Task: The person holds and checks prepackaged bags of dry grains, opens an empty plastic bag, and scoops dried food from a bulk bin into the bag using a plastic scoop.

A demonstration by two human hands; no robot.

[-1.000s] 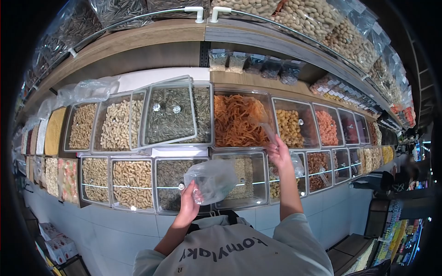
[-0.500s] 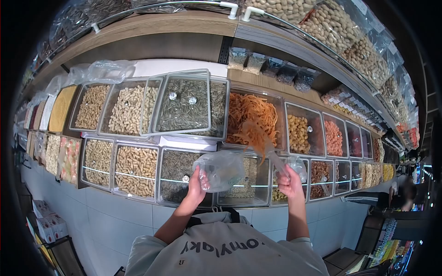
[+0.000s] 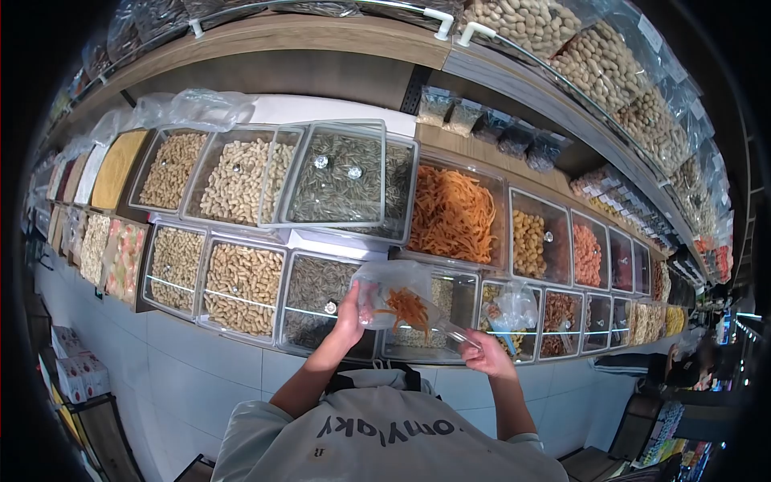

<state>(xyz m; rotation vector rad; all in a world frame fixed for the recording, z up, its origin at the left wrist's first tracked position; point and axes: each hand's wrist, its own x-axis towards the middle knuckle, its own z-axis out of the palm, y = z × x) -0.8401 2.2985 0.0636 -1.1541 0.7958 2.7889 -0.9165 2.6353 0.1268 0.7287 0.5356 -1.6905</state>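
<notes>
My left hand (image 3: 349,318) is closed on the side of a clear plastic bag (image 3: 384,277), whose mouth is held apart. In my right hand (image 3: 487,354) is the handle of a clear plastic scoop (image 3: 451,329), tilted toward the bag. A small heap of shredded orange strips (image 3: 407,308) shows at the scoop's front end, at or inside the bag; which of the two bears it is hard to tell through the clear plastic. Beyond my hands, a lidless bin (image 3: 418,251) is filled with the same orange strips.
Lidded bins of peanuts (image 3: 245,275) and sunflower seeds (image 3: 345,189) stand to the left. Bins with yellow nuts (image 3: 528,243) and pink pieces (image 3: 590,255) continue rightward. Another clear bag (image 3: 514,305) lies on the front bins. A wooden shelf (image 3: 353,42) overhangs the rear row.
The scoop with orange strips has come down and left from above the orange bin to the bag. My left hand and the bag have stayed nearly in place.
</notes>
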